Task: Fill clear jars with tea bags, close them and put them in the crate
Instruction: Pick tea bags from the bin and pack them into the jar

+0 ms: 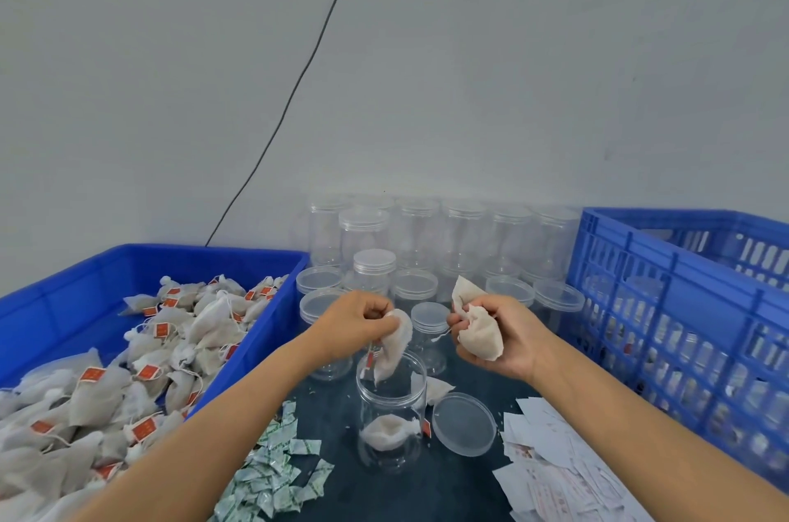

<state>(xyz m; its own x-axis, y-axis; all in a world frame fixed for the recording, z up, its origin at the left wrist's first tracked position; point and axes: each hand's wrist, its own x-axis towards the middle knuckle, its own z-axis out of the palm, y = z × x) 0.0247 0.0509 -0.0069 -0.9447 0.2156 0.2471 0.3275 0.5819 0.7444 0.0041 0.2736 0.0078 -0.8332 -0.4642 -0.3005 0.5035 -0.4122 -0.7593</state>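
Pale grey wall behind, a black cable (299,81) running down it, and a dark tabletop (431,491) packed with stock. Centre stage, an open clear jar (392,410) stands upright with one tea bag (387,432) already lying at its bottom. Left hand (354,323) pinches a second tea bag (395,344) right over the jar's mouth, its lower end dipping past the rim. Right hand (497,335) is curled tight around a clutch of more tea bags (478,329), held up beside the jar. The jar's lid (464,423) lies flat on the table just to its right. On the left, a blue bin (239,265) heaped with tagged tea bags; on the right, the blue slatted crate (666,308). Lidded empty jars (427,239) are stacked along the wall, small green-and-white sachets (277,474) and paper slips (550,474) scattered in front.
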